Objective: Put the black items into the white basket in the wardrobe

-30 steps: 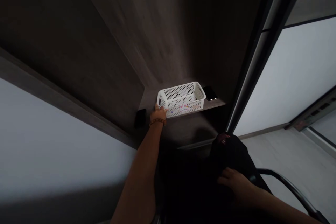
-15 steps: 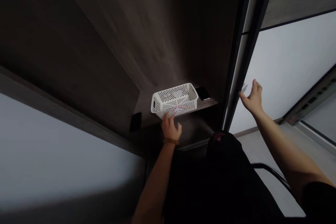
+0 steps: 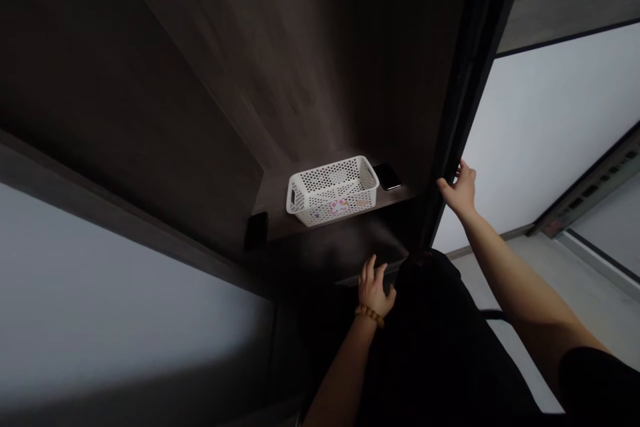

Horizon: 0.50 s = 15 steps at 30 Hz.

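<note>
A white perforated plastic basket (image 3: 332,191) with a small sticker on its front sits on a dark wooden shelf (image 3: 400,198) inside a dark cabinet. A black phone (image 3: 387,176) lies flat just right of the basket. My left hand (image 3: 375,287), a bead bracelet on its wrist, is below the shelf with fingers spread, nothing in it, beside a black rounded object (image 3: 435,307). My right hand (image 3: 459,188) is curled on the edge of the dark sliding door frame (image 3: 465,100).
A small black box (image 3: 256,229) is fixed to the cabinet wall left of the basket. White frosted door panels (image 3: 545,127) fill the right side. A black curved bar (image 3: 493,315) and pale floor (image 3: 565,293) lie lower right. A pale panel (image 3: 100,293) spans the left.
My left hand let go of the basket and dropped down and to the right, below the shelf. My right hand rose from the black object and took hold of the door frame edge.
</note>
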Tool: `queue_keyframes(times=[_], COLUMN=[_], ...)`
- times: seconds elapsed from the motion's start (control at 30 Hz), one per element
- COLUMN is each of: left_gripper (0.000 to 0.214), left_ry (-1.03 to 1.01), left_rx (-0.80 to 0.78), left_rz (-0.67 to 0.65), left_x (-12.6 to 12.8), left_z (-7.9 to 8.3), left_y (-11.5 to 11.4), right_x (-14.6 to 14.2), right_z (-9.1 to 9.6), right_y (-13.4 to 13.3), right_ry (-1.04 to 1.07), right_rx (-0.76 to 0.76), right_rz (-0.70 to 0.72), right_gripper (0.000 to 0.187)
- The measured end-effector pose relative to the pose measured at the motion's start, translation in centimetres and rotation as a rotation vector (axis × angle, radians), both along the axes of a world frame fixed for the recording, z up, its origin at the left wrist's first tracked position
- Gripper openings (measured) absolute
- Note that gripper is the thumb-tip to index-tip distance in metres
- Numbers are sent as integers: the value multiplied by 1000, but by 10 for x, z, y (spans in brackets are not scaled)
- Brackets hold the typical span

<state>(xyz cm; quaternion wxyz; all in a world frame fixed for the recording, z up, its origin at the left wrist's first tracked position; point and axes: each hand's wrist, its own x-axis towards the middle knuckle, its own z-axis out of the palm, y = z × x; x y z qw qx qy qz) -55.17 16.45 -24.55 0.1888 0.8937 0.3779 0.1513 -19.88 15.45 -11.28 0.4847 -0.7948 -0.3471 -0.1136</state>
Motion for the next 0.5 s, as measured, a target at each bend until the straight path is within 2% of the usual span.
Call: queue_keyframes(times=[0.13,0.23,0.3,0.37,0.5], left_gripper=[65,67,68,67,59], left_ry=[18,-12,-52,-123,-287], left_rx=[16,86,182,327,674], left_rz=[4,7,-21,-73,-215], left_x=[7,15,25,39,85], left_z=[5,24,46,75,146], left_y=[0,8,17,28,47], right_x=[-19,-34,-44,-54,-70], right_z=[4,5,3,0,-9], right_y=[1,3,5,8,15], right_ry=[94,70,38,-17,-159], right_rx=[44,15,-21,-33,32], right_rz=[63,112,143,174,217], right_gripper=[89,91,91,90,87])
